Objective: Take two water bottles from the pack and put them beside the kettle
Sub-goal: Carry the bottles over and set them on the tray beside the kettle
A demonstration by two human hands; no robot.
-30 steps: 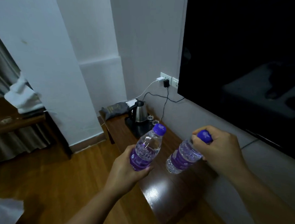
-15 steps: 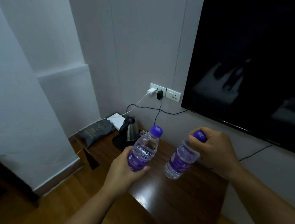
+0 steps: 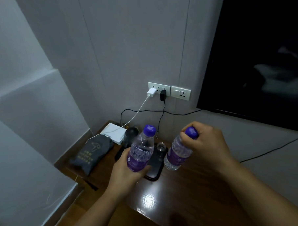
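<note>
Two water bottles, both in the air over the counter (image 3: pixel 174 197). Left bottle (image 3: pixel 141 150): clear ribbed plastic, purple label, purple screw cap, held near upright by the left hand (image 3: pixel 128 175), which is wrapped around its lower body. Right bottle (image 3: pixel 178 153): same make, tilted with its base toward the middle, held by the right hand (image 3: pixel 207 144), which is closed over the cap and neck.

Kettle (image 3: pixel 131 136): mostly hidden behind the left bottle; only a dark rounded top and handle show. It looks to stand on a dark glossy tray (image 3: pixel 155 165) with rounded corners. A small clear glass (image 3: pixel 160 145) stands on the tray between the two bottles as seen from here.

Step in hand, by my reading: carry is nearly over, setting down not yet done. Neither bottle touches the wood. Next move calls for lowering each one upright onto bare counter just beside the tray, clear of the glass; the right bottle needs its tilt corrected first, since a narrow base on polished wood tips easily.

Further out: counter is dark varnished wood with a bright glare patch. A grey fabric pouch (image 3: pixel 92 155) lies to the left, a flat white box (image 3: pixel 114 134) behind it, with a white cable (image 3: pixel 138 111) running up to a charger in the wall sockets (image 3: pixel 169 90). Black screen (image 3: pixel 262 56) on the wall to the right.
</note>
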